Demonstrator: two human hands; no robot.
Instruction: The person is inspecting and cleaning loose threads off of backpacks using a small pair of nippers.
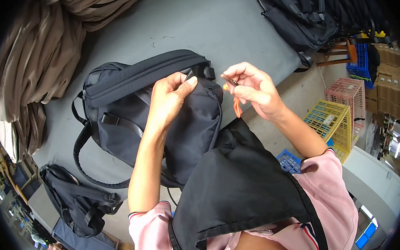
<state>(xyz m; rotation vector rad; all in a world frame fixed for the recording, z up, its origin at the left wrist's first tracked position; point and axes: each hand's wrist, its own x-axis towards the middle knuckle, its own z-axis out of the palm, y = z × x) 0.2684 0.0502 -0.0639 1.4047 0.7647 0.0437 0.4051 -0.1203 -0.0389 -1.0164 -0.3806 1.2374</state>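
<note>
A black backpack (177,135) lies on the grey table, its padded shoulder strap (146,75) running across the far side. My left hand (168,97) rests over the bag, thumb and fingers pinched on a short black webbing strap (189,74) near the strap's end. Just right of the bag, my right hand (255,92) is raised, with its fingers closed around a small dark tool (232,81) that has orange and yellow parts. An orange piece (237,108) hangs below those fingers. Most of the tool is hidden in the grip.
Brown fabric pieces (36,61) are heaped at the far left of the grey table (193,20). Several black backpacks (299,18) are piled at the far right. Another black bag (78,201) sits at the lower left. Yellow (330,121) and pink crates (347,95) stand on the right.
</note>
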